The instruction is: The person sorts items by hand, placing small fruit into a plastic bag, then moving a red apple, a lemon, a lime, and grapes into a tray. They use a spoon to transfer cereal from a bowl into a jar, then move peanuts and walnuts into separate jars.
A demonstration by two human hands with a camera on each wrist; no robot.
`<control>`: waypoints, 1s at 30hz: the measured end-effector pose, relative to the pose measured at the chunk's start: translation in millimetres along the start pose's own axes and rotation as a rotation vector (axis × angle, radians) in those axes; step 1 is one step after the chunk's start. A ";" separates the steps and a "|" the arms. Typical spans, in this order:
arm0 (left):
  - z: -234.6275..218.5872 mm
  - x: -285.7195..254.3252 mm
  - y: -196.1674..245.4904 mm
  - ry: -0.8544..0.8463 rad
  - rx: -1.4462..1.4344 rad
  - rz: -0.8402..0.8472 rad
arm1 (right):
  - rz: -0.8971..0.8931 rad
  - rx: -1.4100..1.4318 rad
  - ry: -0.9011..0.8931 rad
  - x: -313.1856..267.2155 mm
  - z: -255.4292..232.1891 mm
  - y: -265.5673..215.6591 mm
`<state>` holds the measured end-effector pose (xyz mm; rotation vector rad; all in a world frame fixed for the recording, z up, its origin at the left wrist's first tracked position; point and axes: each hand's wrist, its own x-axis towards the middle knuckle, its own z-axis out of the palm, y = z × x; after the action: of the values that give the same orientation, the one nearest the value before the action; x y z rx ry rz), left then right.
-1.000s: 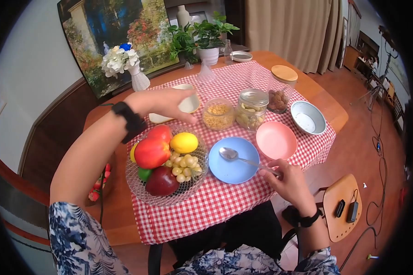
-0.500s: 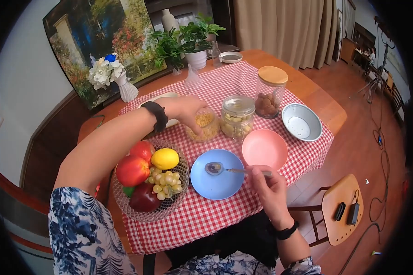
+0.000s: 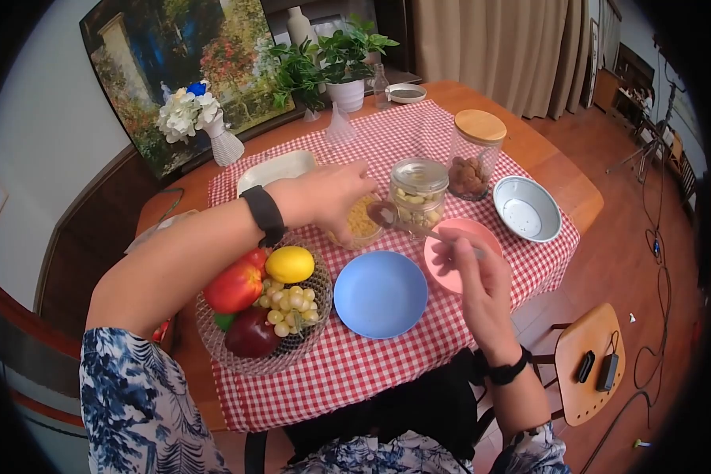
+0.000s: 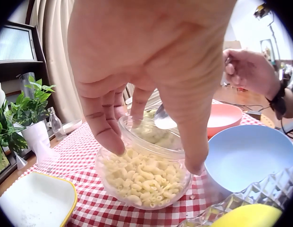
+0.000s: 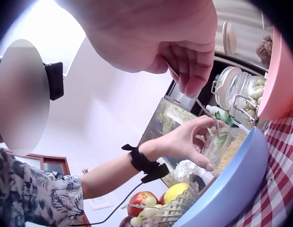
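Note:
My left hand [image 3: 324, 199] reaches over the fruit and holds a glass bowl [image 4: 105, 172] of macaroni [image 4: 141, 177], with thumb and fingers on either side of its rim. In my right hand [image 3: 486, 296] is a metal spoon [image 3: 385, 214], pinched by its handle over the pink bowl [image 3: 444, 267]. The spoon's head points left toward the macaroni and shows above the far rim in the left wrist view. Nearest in front of the hands is a blue plate [image 3: 381, 295], bare inside.
A fruit basket [image 3: 205, 336] sits under my left forearm. Behind the pink bowl stand a clip-lid jar [image 3: 419, 189], a wooden-lidded jar [image 3: 477, 146] and a grey-white bowl [image 3: 527, 209]. A cream dish [image 3: 272, 167] lies behind my left hand.
My left hand has come down from over the cream dish to the macaroni bowl and grips it. The right hand has lifted the spoon off the blue plate, up toward that bowl.

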<state>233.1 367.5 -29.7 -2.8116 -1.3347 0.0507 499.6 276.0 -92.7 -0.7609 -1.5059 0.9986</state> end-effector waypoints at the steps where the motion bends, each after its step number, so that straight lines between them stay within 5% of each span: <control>1: -5.3 0.8 5.5 -0.024 0.007 -0.013 | -0.050 -0.059 -0.025 8.9 -1.2 5.1; 10: -13.2 -7.1 3.6 -0.057 -0.020 0.018 | -0.138 -0.390 -0.142 30.4 28.6 16.6; 18: -19.6 -4.4 2.2 -0.090 -0.033 0.010 | 0.419 0.401 -0.063 37.7 23.7 33.6; 30: -41.5 7.0 18.5 -0.180 -0.018 -0.061 | 0.536 0.568 0.031 44.0 -13.5 18.5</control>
<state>253.5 360.8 10.9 -2.8372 -1.4615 0.2985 504.2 325.3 -89.8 -0.7661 -0.9185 1.7112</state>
